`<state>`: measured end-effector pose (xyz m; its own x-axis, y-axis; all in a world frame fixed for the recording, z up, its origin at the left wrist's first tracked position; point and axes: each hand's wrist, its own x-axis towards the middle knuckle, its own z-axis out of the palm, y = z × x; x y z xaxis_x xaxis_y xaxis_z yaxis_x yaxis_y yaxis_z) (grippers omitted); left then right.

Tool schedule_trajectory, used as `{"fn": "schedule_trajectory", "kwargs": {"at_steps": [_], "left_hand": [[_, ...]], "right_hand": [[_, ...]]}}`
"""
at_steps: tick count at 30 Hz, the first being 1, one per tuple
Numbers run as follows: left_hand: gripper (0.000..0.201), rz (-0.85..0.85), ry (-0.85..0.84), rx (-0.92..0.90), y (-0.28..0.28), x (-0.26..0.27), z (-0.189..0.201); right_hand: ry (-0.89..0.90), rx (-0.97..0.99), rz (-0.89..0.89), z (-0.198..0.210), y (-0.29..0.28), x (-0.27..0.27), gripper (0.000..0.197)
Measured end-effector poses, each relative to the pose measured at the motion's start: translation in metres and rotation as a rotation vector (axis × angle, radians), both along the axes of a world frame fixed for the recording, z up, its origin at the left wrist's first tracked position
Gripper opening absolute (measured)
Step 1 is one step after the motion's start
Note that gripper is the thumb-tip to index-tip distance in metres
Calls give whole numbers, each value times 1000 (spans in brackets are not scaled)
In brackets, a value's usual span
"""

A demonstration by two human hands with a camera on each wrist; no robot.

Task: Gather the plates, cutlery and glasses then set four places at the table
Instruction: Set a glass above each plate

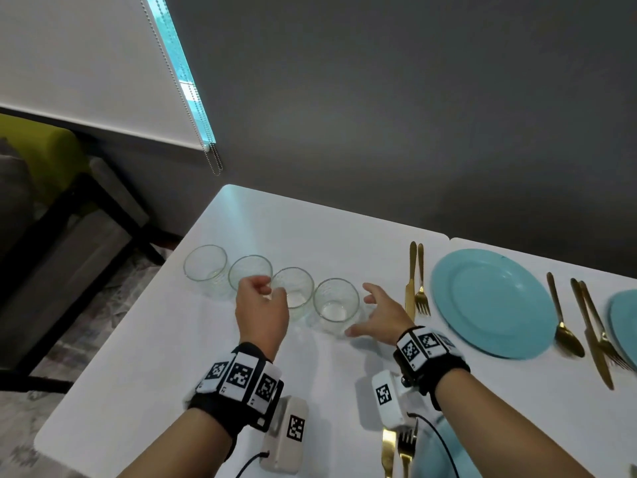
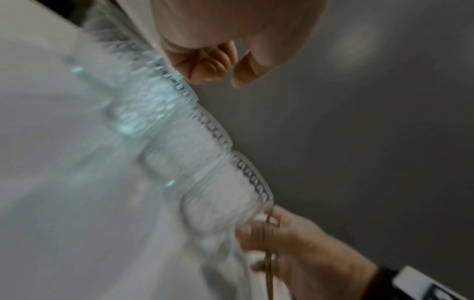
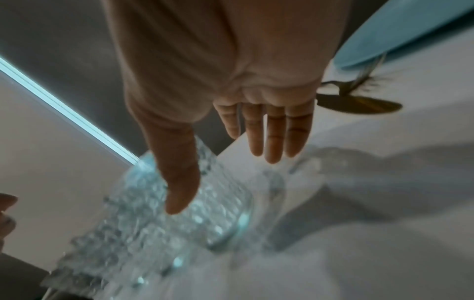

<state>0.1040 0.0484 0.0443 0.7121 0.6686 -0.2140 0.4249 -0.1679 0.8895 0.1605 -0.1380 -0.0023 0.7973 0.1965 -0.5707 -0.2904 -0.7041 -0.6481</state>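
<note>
Four clear textured glasses stand in a row on the white table (image 1: 165,357): the first (image 1: 205,267), second (image 1: 246,269), third (image 1: 297,291) and fourth (image 1: 336,301). My left hand (image 1: 272,289) hovers over the gap between the second and third, fingers curled in with nothing between them; the left wrist view shows the same curl (image 2: 225,75) above the blurred glass rims. My right hand (image 1: 360,312) is spread beside the fourth glass (image 3: 205,213), thumb on its near side and straight fingers (image 3: 271,142) past its right side, not closed on it.
Right of the glasses lie a gold knife (image 1: 411,281) and fork (image 1: 421,288), a blue plate (image 1: 489,301), then a spoon (image 1: 563,326), knife and fork (image 1: 591,332) and another plate's edge (image 1: 624,322). A third setting (image 1: 396,450) lies at the near edge. A dark wall stands behind.
</note>
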Motion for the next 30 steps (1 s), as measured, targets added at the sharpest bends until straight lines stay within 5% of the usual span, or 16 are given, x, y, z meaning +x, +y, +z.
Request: {"fn": "schedule_trajectory", "kwargs": {"at_steps": [3,10,20,23,30], "left_hand": [[40,1,135,-51,3,-16,-30],[81,-220,231,-27,4,-7,-70],[89,-105,150,39,-10,11,-89],[97,-123,143,106,-13,17,-92],[82,-196,136,84,-25,15,-85]], "right_hand": [[-24,53,-37,-14,13,-9,115],[-108,44,-39,-35,29,-5,98],[-200,0,-46,-39,25,-8,81],[-167,-5,-42,-27,10,-14,79],[-176,93,-248,26,-45,-34,71]]}}
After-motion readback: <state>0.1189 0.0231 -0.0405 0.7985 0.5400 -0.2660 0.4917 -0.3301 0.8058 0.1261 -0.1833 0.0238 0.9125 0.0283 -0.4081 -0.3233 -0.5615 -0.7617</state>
